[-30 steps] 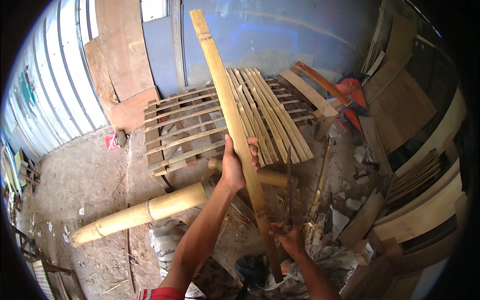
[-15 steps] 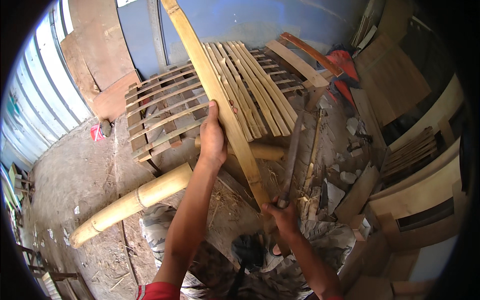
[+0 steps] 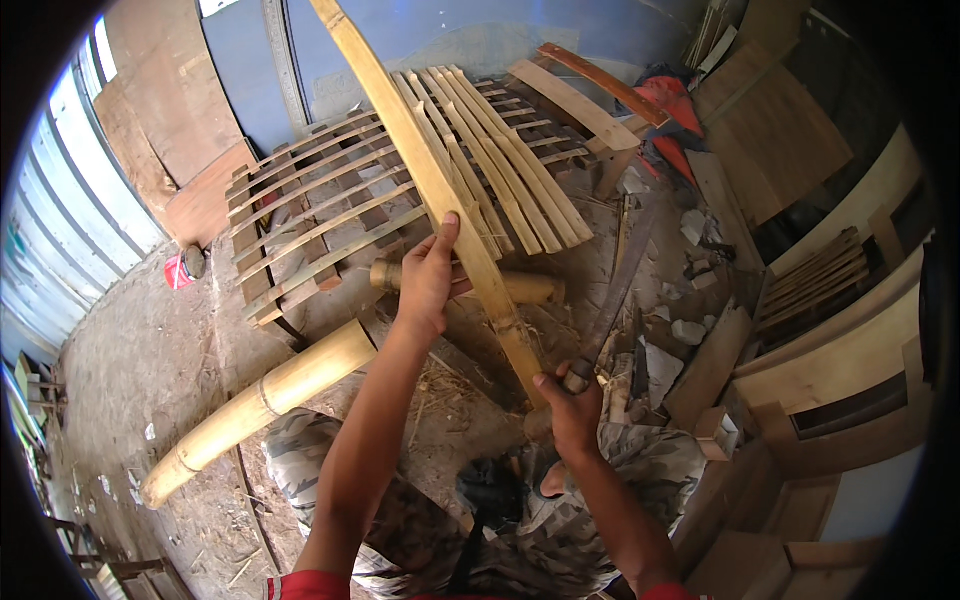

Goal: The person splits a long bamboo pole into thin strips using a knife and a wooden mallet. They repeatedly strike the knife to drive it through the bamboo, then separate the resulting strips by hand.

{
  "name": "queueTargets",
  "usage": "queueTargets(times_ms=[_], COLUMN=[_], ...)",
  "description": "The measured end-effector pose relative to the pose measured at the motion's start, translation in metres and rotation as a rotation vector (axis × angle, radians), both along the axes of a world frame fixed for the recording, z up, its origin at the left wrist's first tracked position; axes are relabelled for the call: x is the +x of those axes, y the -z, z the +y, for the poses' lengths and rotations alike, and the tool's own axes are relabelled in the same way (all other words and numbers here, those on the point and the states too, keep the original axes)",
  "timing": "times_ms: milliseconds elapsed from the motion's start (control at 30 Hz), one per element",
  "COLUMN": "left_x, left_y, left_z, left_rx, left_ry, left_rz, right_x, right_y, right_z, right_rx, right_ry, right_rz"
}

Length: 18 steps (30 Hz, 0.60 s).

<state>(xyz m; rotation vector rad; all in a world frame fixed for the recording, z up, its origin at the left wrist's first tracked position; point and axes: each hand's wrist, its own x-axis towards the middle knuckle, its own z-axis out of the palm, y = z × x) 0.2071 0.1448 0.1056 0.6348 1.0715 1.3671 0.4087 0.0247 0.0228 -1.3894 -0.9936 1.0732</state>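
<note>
A long split bamboo strip (image 3: 402, 122) runs slantwise from the top edge down toward my lap. My left hand (image 3: 428, 285) is closed around its middle, with the thumb along the near face. My right hand (image 3: 574, 418) grips the handle of a machete (image 3: 622, 285), whose dark blade points up and to the right, away from the strip. The right thumb also presses against the strip's lower end, which is partly hidden by that hand. Beyond the strip, several split bamboo pieces (image 3: 520, 185) lie side by side on a slatted bamboo rack (image 3: 300, 215).
A thick bamboo pole (image 3: 255, 405) lies at the left, near my knee. Another short bamboo piece (image 3: 530, 288) rests before the rack. Broken rubble (image 3: 688, 333) and boards (image 3: 715, 375) lie at right. A wooden bench (image 3: 575, 105) stands behind, and a red container (image 3: 180, 268) sits far left.
The machete blade has swung to the right, away from the strip. My right hand has shifted up, its thumb now at the strip's lower end. My left hand still holds the strip.
</note>
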Motion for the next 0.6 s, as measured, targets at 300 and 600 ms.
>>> queueTargets(times_ms=[300,600], left_x=[0.011,-0.010], left_y=[0.014,0.033], left_z=[0.007,0.013], left_rx=[0.111,0.344], left_ry=[-0.059,0.274], left_rz=[-0.497,-0.726], right_x=[-0.014,-0.023], right_y=[0.000,0.005], right_z=[-0.013,-0.013], right_rx=[-0.056,-0.154], right_ry=[-0.137,-0.213], right_rz=[0.124,0.085])
